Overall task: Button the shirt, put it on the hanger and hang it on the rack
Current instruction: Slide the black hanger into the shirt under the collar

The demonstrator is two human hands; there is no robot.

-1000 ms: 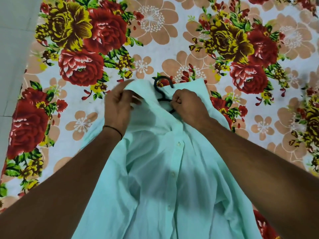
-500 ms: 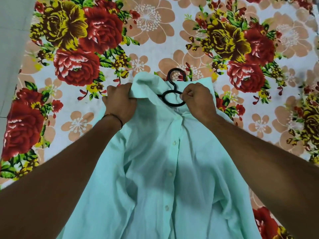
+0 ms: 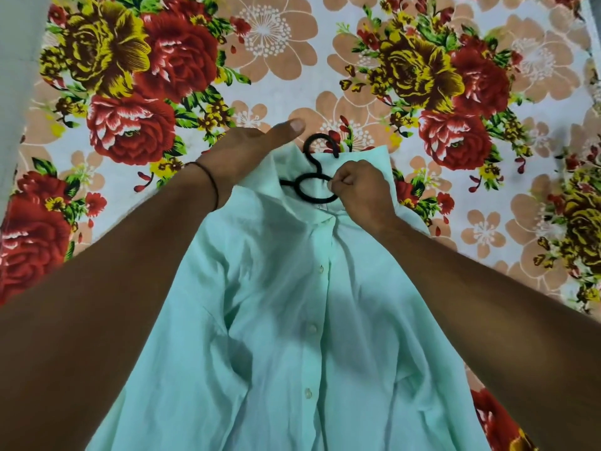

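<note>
- Far left, around 9 o'clock, there's a plain grey strip of floor [image 3: 13, 76] showing next to the bedsheet [image 3: 266, 40], which is the loud floral kind: big red and yellow roses, peach blossoms, white background.
- Left hand [image 3: 240, 154] sits a bit left of centre, around 11 o'clock from the middle of the shot. It's flat on the left side of the collar, thumb sticking out toward 1 o'clock, and it isn't gripping anything as far as I can see, just resting on the cloth. Thin black thread band [image 3: 208, 180] on that wrist.
- Mint green button-up shirt [image 3: 292, 320] lies front side up on the sheet, filling everything from centre down to 6 o'clock. The placket is buttoned, with three white buttons visible down the middle.
- Black hanger [image 3: 317, 190] is inside the shirt; its hook and the loop under it poke out of the neck opening at about 12 o'clock from centre.
- Right hand [image 3: 361, 193] is just right of the hanger loop, fingers curled shut, pinching at the collar right beside the loop. Can't tell if it has cloth only or the hanger too.
</note>
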